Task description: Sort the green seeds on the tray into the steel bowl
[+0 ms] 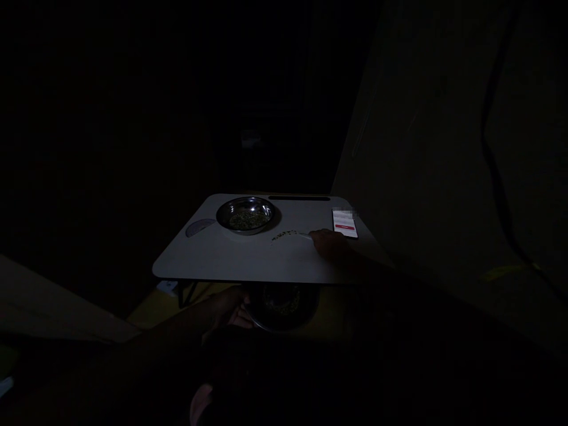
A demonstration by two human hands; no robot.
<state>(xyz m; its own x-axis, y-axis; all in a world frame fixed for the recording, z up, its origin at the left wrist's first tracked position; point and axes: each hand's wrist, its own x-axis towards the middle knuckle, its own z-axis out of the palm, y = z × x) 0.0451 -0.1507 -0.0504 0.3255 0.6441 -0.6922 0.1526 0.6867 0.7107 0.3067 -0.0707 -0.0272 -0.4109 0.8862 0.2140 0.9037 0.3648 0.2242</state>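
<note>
Below the front edge of the low white table (213,260), my left hand (235,306) grips the rim of a dark metal bowl (284,319) with some small greenish bits inside. My right hand (331,242) is closed over the tabletop, holding a thin pale strip (305,235) whose kind I cannot make out. Just left of the strip's tip lies a short row of small greenish grains (284,235). A shiny steel bowl (245,207) stands at the back left of the table, with a layer of similar grains (248,220) in it.
A phone (344,223) with a lit screen lies just beyond my right hand. Left of the steel bowl is a clear half-round protractor-like piece (199,227). A dark slot (299,198) runs along the back edge. A wall (426,177) rises on the right. Surroundings are very dark.
</note>
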